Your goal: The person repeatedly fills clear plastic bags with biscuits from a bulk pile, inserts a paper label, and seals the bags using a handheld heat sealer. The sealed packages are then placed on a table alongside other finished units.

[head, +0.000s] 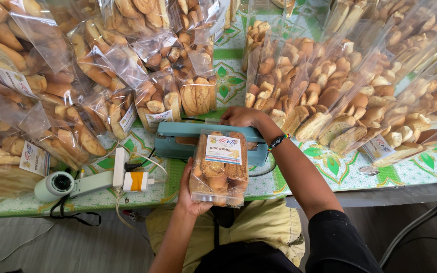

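My left hand (192, 194) holds a clear bag of toasted bread slices (220, 169) with a white label, its top end laid in a teal heat sealer (178, 140) on the table. My right hand (242, 117) presses down on the sealer's top bar, fingers bent over it. The bag hangs off the table's front edge, above my lap.
Heaps of filled clear bags of bread (61, 76) lie at the left, and open bags of toasted slices (360, 86) fill the right. A white power strip with an orange plug (127, 177) and a white round device (56, 186) sit at the table's front left. The tablecloth (421, 169) is green-patterned.
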